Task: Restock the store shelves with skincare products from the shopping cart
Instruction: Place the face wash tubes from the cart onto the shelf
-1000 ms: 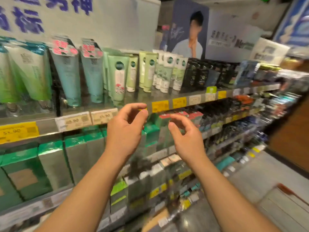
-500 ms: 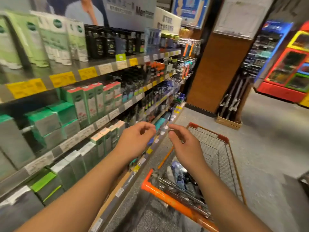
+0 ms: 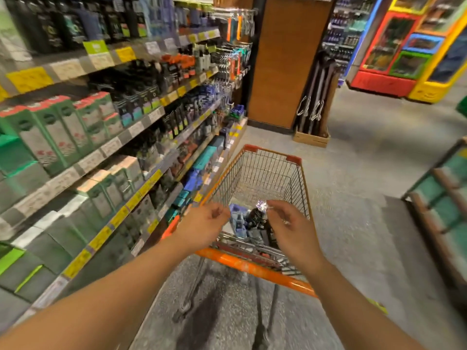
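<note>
The view swings away from the shelves point(image 3: 141, 127) on the left and down to the shopping cart point(image 3: 255, 267), and both hands come with it. The left hand point(image 3: 202, 227) and right hand point(image 3: 290, 227) now hover empty over the cart's near end, fingers loosely curled and apart, gripping nothing. The skincare products point(image 3: 249, 224) lie in the near end of the basket, just beyond the fingertips. That looks like the last item is shelved and the next pick is coming.
</note>
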`<move>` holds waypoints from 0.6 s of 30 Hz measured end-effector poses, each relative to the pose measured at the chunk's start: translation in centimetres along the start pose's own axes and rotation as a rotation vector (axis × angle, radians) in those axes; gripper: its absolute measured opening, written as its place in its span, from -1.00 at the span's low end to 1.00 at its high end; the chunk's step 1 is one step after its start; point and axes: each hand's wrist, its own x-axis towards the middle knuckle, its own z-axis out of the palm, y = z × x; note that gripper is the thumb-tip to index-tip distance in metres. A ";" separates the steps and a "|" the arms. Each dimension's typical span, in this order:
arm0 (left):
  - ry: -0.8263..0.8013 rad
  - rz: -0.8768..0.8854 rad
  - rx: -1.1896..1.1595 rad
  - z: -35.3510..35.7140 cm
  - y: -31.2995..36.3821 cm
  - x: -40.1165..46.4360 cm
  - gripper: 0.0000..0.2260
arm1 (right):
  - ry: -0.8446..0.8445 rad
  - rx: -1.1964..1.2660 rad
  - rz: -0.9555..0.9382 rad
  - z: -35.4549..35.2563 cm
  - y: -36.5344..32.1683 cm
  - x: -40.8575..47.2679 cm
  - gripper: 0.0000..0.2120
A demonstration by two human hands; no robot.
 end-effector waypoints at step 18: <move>-0.429 -0.120 0.791 5.3 -5.3 6.0 -0.47 | -0.048 -0.677 0.145 3.2 12.7 1.2 -0.52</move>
